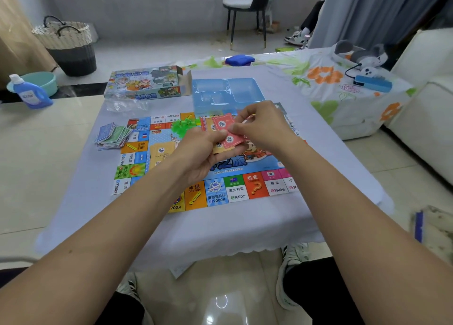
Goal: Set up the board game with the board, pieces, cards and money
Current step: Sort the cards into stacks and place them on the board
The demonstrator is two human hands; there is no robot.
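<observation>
Cloth-covered table (245,226): game board (235,189), money pile (112,135), box (147,83), blue tray (225,94).

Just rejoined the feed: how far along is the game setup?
Done: game board unfolded on the table, money pile beside it, green pieces on it. In hand: left hand and right hand hold red cards. Left: placing those cards.

Glossy pale tile floor (49,133); chair (247,3) by grey curtain (372,8); white sofa (426,99) right.
</observation>
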